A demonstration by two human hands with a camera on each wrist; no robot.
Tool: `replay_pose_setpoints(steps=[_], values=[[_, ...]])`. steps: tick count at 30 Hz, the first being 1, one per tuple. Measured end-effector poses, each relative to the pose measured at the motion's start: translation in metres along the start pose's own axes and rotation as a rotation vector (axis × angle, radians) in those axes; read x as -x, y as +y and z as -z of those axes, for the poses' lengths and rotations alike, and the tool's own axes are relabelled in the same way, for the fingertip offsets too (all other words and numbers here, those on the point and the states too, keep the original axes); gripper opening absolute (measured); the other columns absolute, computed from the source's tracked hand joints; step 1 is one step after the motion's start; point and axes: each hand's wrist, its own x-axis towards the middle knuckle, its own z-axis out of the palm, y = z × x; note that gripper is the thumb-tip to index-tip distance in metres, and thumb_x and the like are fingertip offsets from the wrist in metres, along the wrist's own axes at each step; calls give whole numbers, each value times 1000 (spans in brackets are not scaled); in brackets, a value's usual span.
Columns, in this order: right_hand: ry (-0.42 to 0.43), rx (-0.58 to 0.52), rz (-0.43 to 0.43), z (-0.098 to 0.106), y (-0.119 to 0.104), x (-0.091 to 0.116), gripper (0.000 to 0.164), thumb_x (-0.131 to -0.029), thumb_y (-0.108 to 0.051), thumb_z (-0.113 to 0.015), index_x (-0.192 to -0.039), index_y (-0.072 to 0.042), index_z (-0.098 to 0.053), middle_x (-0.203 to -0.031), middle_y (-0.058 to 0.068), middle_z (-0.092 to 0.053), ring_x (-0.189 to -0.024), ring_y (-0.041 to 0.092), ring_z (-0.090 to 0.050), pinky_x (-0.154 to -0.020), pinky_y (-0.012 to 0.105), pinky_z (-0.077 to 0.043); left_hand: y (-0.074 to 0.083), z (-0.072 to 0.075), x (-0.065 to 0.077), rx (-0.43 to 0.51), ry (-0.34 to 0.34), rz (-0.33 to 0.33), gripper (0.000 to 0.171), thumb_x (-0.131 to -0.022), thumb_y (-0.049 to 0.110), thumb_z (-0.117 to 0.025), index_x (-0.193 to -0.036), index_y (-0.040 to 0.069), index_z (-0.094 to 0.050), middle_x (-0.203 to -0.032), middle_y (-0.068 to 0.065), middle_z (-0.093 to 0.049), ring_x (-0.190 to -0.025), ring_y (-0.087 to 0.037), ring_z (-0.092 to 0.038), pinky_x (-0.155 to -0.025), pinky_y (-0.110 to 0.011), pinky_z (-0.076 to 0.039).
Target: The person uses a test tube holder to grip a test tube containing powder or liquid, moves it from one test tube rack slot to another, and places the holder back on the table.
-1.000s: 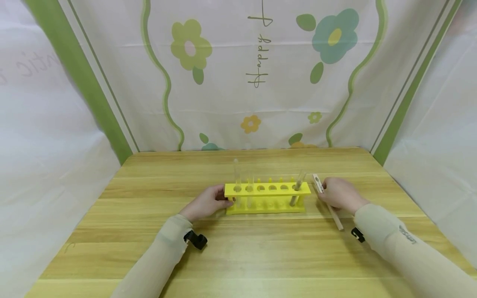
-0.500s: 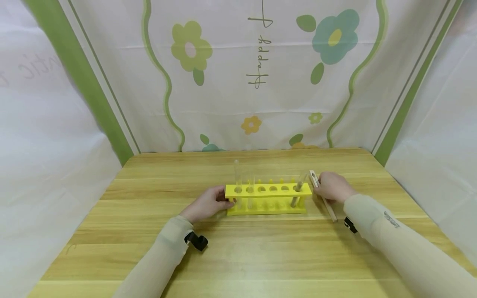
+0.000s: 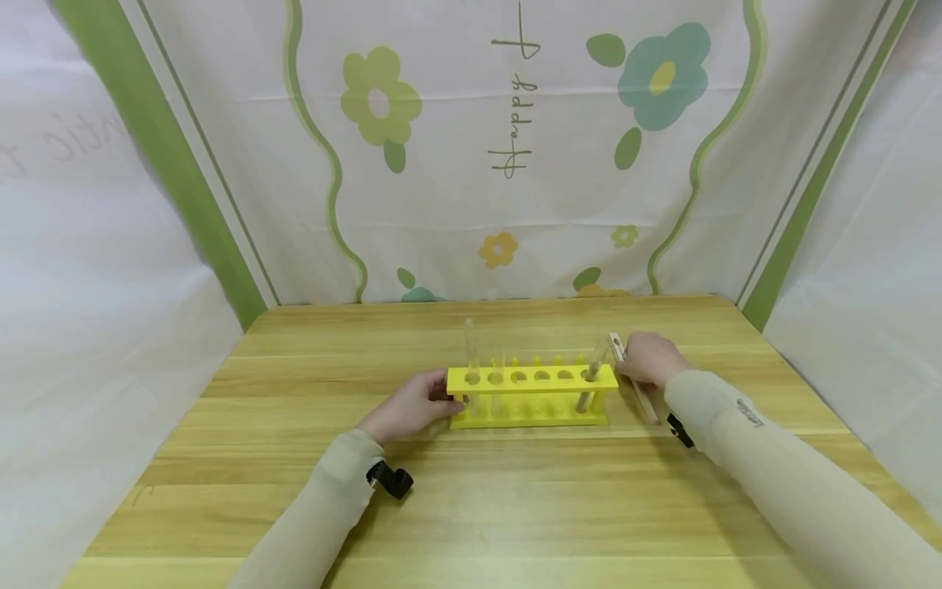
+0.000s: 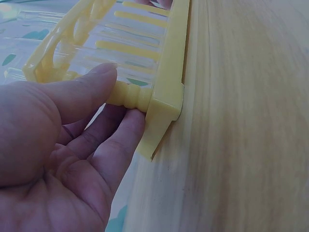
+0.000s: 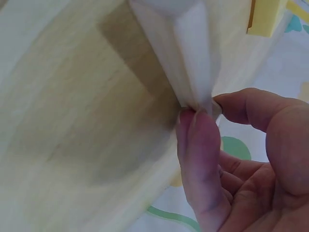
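Observation:
A yellow test tube rack stands on the wooden table, clear test tubes in its holes. Two tubes, the taller test tube at the end, are on the left; a tilted test tube leans at the right end. My left hand grips the rack's left end, thumb and fingers about the ribbed post in the left wrist view. To the right of the rack, my right hand pinches a wooden test tube holder. Its pale shaft passes between thumb and fingertips in the right wrist view.
The wooden table ends at a back edge below a white flowered curtain. White cloth also hangs at both sides. Each wrist wears a black strap mount, such as the left mount.
My right hand has moved left and slightly away from me with the test tube holder, closer to the rack's right end. My left hand keeps its grip on the rack.

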Motion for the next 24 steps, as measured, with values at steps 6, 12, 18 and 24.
replay_pose_setpoints(steps=[6,12,18,24], values=[[5,-9,-14,-1,3,-3,28,-93,-14,-57,-66,-5,-57,-55,9,-59,-42,15,-56,-40,25,-47,5,-1,0,15,1,6,19,-96,10,-67,-114,10,-62,-111,-7,-67,-107,-19,-62,-86,-34,-55],[11,3,-15,-4,4,-5,27,-97,-15,-57,-73,-2,-57,-59,10,-58,-44,15,-55,-41,25,-47,8,-1,1,8,10,16,19,-96,11,-67,-114,10,-62,-110,-6,-67,-105,-19,-62,-86,-33,-55],[33,28,3,-10,2,-7,23,-97,-13,-55,-79,1,-54,-65,11,-57,-47,15,-54,-42,25,-47,6,-1,1,-6,14,21,22,-95,12,-68,-117,12,-63,-110,-4,-67,-104,-19,-63,-85,-34,-55],[49,46,12,-13,1,-7,22,-98,-12,-55,-83,3,-53,-67,13,-57,-47,16,-55,-41,25,-47,6,-2,2,-2,12,24,22,-96,11,-67,-117,12,-62,-111,-4,-67,-106,-19,-62,-86,-34,-55]])
